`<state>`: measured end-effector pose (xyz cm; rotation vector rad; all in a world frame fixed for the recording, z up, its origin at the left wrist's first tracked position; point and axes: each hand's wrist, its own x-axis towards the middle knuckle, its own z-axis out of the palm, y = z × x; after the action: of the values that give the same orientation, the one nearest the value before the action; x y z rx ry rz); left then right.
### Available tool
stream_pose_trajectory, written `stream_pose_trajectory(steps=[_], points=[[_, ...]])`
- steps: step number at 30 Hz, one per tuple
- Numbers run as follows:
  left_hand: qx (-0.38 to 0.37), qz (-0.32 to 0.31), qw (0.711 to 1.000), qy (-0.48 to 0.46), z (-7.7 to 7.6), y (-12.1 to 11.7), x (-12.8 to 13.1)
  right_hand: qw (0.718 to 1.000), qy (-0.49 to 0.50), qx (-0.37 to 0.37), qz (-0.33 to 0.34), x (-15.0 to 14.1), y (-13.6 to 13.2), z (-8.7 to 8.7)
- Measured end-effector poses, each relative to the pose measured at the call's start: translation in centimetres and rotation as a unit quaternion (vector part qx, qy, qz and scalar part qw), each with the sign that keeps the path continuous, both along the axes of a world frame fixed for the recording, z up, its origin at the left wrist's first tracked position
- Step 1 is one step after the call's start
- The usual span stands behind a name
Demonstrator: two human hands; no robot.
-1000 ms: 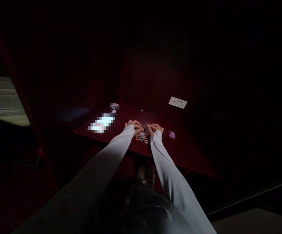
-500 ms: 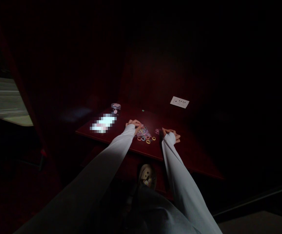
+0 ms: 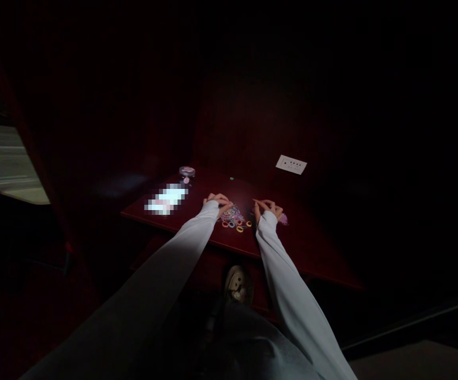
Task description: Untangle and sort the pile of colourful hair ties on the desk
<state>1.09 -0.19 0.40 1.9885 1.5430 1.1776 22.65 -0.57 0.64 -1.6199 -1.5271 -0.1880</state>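
A loose heap of small hair ties (image 3: 235,214) in purple, pink, blue and yellow lies on the dark red tabletop (image 3: 229,238). My left hand (image 3: 216,200) is at the heap's left side, fingers curled in and tips touching it; what they pinch is too small to make out. To the right of the heap, my right hand (image 3: 267,208) is low over the table, its thumb and forefinger apart with nothing visible between them. A smaller purple bunch of hair ties (image 3: 284,218) shows past the right hand, partly hidden by it.
Left on the table are a bright, blurred-out phone-like screen (image 3: 168,199) and a clear lidded jar (image 3: 187,174). One small green ring (image 3: 231,178) lies toward the back. A white socket plate (image 3: 291,164) is on the back wall. A shoe (image 3: 238,284) shows below the table edge.
My right hand has moved left toward the heap and parted its thumb and forefinger; the pink ties near its fingertips no longer show there. A purple bunch is uncovered behind it. My left hand barely moved.
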Motion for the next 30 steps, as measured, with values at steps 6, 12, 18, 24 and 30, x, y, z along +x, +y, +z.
stream_pose_trajectory(steps=[6,12,18,24,30], points=[[0.013,-0.029,0.999,0.031,-0.5,0.5,0.0,0.986,-0.080,0.019,0.145,-3.3,-1.4,0.1],[0.009,-0.047,0.997,0.065,-0.6,0.5,0.0,0.985,-0.067,0.009,0.159,-3.9,-1.5,0.0],[0.011,-0.058,0.996,0.074,-0.6,0.5,-0.1,0.989,-0.025,0.003,0.148,-3.8,-1.5,0.2],[0.014,-0.044,0.997,0.062,-0.7,0.5,0.1,0.992,0.031,-0.005,0.120,-3.5,-1.1,0.3],[0.016,-0.048,0.997,0.055,-0.6,0.5,0.1,0.992,0.062,0.003,0.114,-3.3,-1.0,0.2]])
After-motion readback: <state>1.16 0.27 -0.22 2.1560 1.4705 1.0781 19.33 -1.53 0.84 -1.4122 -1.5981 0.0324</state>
